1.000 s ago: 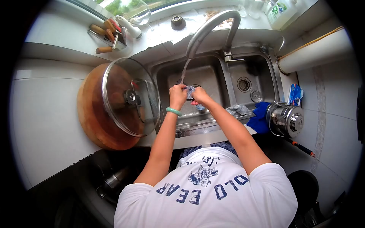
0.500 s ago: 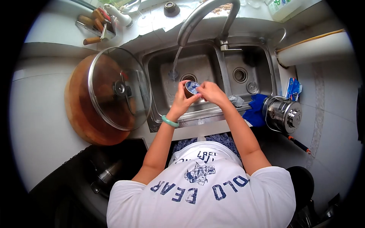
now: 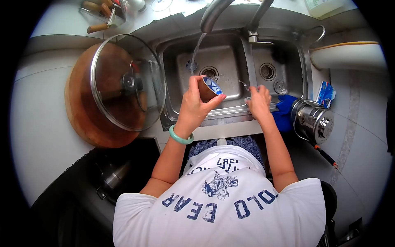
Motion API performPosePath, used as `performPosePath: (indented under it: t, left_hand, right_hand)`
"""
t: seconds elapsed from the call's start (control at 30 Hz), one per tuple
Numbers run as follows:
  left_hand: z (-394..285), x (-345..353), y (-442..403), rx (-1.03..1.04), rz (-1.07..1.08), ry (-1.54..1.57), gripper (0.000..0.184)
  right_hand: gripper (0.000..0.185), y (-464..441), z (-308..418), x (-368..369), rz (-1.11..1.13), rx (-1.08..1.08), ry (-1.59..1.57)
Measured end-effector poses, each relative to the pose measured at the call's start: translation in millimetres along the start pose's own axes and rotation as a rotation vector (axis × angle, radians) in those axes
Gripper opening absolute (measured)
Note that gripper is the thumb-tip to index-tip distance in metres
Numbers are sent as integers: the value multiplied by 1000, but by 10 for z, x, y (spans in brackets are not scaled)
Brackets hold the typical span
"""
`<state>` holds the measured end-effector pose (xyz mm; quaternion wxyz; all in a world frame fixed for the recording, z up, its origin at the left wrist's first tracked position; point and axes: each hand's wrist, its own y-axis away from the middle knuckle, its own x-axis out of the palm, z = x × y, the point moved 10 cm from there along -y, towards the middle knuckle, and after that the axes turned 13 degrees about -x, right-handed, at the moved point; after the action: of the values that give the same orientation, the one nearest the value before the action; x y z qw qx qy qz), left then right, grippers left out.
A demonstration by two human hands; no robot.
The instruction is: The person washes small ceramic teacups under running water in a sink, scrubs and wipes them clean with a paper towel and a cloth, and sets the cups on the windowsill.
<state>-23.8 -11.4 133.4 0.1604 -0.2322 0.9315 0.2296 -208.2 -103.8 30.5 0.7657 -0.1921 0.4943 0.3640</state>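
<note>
Faucet (image 3: 214, 16) cut off up top, left hand (image 3: 195, 103) curled round a brown cup (image 3: 206, 90), right hand (image 3: 260, 101) half-curled, its hold unclear, upside-down "OLO BEAR" on the shirt (image 3: 255, 228)

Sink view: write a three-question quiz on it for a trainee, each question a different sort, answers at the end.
1. Which of the person's hands holds the brown cup with the blue-and-white inside?
2. True or false: the tap is turned off.
3. Fill in the blank: the glass lid overlaps a round wooden ____.

Key:
1. The left hand.
2. False; water runs from the tap.
3. Board.
</note>
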Motion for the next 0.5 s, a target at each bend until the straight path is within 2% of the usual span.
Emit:
performPosePath:
  t: [0.07,0.1,0.17,0.23,0.27,0.33,0.4,0.47,0.5]
  left_hand:
    - [-62,-32,38,18,-14,-10,61]
    - [-74,-32,51,-12,1,-4,60]
    - [-81,3,67,-42,23,0,59]
    - [-276,-56,133,118,-201,-374,55]
    - [-286,-36,135,119,-197,-375,55]
    - [-197,20,100,11,-224,-727,49]
    - [-168,25,92,35,-226,-692,48]
    - [-128,44,58,63,-220,-654,47]
    - [-119,62,43,100,-130,-337,47]
  right_hand:
    - [34,241,-326,226,122,178,-5]
    - [34,310,-409,320,124,182,-5]
    - [33,381,-405,415,49,29,81]
    - [33,401,-510,507,46,16,106]
    - [32,399,-556,544,45,-5,131]
    - [31,388,-592,460,-28,-4,98]
    - [29,354,-558,307,-105,-6,65]
    - [26,301,-531,21,-246,136,-316]
    - [26,263,-459,-119,-248,144,-314]
